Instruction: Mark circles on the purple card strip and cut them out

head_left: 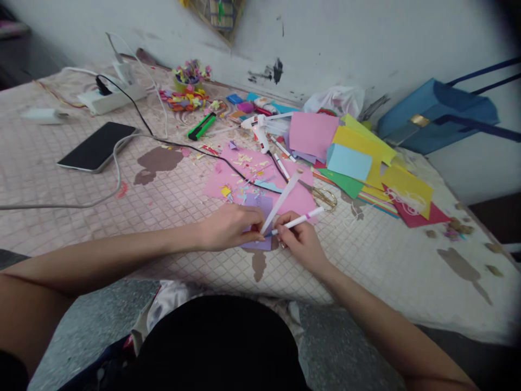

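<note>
My left hand (234,225) is closed, its fingertips at the lower end of a narrow, pale translucent ruler (283,200) that slants up and away to the right. Between the fingers of my right hand (301,239) is a white marker (304,218) with a pink-purple band, its lower end pointing at the foot of the ruler. Under both hands lies a piece of purple paper (258,203), partly hidden by the left fingers. A larger pink sheet (215,182) scattered with paper scraps is just beyond. Gold-handled scissors (325,198) rest right of the ruler.
A white glue gun (257,130) stands behind, its black cord crossing the pink sheet. Left are a green cutter (202,126), a phone (97,146) and a power strip (109,98). Coloured papers (366,155) are stacked right, near a blue bag (439,114).
</note>
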Action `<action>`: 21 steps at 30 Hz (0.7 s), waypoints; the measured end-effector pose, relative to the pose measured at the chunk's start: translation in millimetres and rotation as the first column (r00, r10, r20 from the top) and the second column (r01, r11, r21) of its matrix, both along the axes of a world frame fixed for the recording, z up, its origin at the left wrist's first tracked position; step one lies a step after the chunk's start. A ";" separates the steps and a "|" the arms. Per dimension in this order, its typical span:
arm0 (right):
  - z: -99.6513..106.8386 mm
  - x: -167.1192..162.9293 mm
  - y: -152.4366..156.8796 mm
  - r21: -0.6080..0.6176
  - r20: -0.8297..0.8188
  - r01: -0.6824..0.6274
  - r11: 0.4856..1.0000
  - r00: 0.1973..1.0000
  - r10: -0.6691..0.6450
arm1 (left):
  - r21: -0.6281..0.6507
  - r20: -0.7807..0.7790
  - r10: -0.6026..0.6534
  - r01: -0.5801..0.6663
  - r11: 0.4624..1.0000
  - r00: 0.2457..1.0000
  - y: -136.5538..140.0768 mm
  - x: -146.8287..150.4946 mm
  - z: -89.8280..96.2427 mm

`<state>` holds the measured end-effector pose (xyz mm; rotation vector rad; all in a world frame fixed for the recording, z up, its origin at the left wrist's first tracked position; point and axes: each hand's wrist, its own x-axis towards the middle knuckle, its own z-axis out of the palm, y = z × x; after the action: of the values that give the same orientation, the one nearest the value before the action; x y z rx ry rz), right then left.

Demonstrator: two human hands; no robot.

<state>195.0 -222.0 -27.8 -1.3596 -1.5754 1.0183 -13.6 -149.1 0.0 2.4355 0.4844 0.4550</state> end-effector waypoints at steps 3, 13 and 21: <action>2.7 -3.3 -0.2 -0.020 0.025 -0.018 1.000 1.000 0.018 | 0.002 0.013 -0.003 0.003 1.000 1.000 0.1 -0.4 -1.4; -1.4 -4.8 0.8 -0.017 0.108 -0.063 0.998 0.992 0.064 | 0.004 0.011 -0.004 0.004 1.000 1.000 0.9 0.0 -2.5; -2.9 -4.9 2.1 -0.027 0.098 -0.063 0.998 0.993 0.065 | 0.023 0.001 0.005 -0.005 1.000 1.000 0.2 0.1 -3.5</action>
<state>190.1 -219.9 -30.7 -1.4020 -1.6939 1.0246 -13.5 -148.8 -3.6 2.4565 0.4876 0.4659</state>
